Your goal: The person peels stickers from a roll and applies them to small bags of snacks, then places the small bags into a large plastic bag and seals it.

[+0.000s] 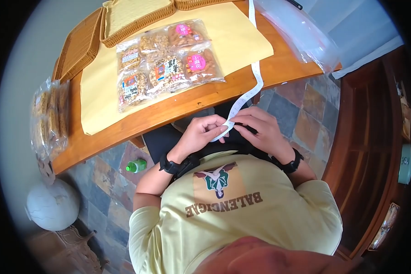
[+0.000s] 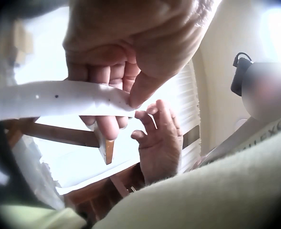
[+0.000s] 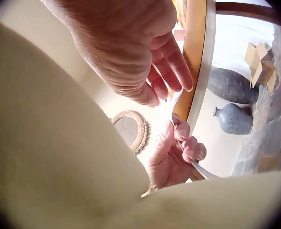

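A long white strip of labels runs from the table edge down to my lap. My left hand pinches it, with the thumb on one face and the fingers behind. In the left wrist view the strip stretches away flat to the left. My right hand is beside it, index fingertip right at the strip and thumb apart from the index finger. From the right wrist view, the right hand has its fingers extended close above the left hand.
Clear bags of packaged snacks lie on yellow paper over the wooden table. Wicker baskets stand behind. Plastic sheets are at the right, more bagged snacks at the left. A green bottle is on the floor.
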The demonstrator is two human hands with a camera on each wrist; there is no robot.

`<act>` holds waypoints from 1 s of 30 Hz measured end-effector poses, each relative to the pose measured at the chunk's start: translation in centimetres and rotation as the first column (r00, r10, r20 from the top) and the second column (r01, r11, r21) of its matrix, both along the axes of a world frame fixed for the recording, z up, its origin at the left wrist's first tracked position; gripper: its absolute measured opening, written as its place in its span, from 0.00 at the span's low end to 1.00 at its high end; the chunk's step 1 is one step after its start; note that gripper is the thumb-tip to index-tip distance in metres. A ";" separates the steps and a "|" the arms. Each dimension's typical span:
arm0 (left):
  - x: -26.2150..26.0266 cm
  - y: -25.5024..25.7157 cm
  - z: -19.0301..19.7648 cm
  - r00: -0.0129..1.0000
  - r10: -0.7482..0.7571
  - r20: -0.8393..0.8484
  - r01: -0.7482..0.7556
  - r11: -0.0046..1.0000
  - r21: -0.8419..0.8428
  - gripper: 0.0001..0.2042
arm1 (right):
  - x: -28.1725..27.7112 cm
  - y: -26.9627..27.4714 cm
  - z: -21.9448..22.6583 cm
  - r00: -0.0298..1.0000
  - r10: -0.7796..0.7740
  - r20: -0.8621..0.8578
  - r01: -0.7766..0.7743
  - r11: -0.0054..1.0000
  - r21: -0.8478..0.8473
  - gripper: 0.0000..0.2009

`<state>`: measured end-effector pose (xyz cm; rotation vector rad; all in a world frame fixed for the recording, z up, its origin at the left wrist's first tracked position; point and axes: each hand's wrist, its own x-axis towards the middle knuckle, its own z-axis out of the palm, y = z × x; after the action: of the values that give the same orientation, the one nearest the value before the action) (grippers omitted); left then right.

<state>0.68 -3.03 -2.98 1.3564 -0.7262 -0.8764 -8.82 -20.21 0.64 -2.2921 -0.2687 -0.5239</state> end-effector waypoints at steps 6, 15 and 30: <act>0.1 0.0 0.4 0.999 -0.031 -0.028 0.032 0.999 0.032 0.08 | -0.2 0.1 -0.5 0.998 -0.041 -0.053 0.047 0.993 0.107 0.10; 0.4 -0.2 1.0 1.000 -0.028 0.004 0.028 0.991 0.130 0.07 | 0.3 0.1 -0.8 0.999 -0.025 -0.041 0.029 0.994 0.101 0.09; 1.0 -0.9 -0.5 0.999 -0.037 -0.037 0.037 0.999 0.006 0.09 | 0.8 0.0 -1.5 0.995 -0.068 -0.068 0.075 0.991 0.112 0.06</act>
<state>1.63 -3.93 -3.46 1.3326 -0.7224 -0.9317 -8.03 -20.20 -0.82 -2.2082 -0.1220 -0.4878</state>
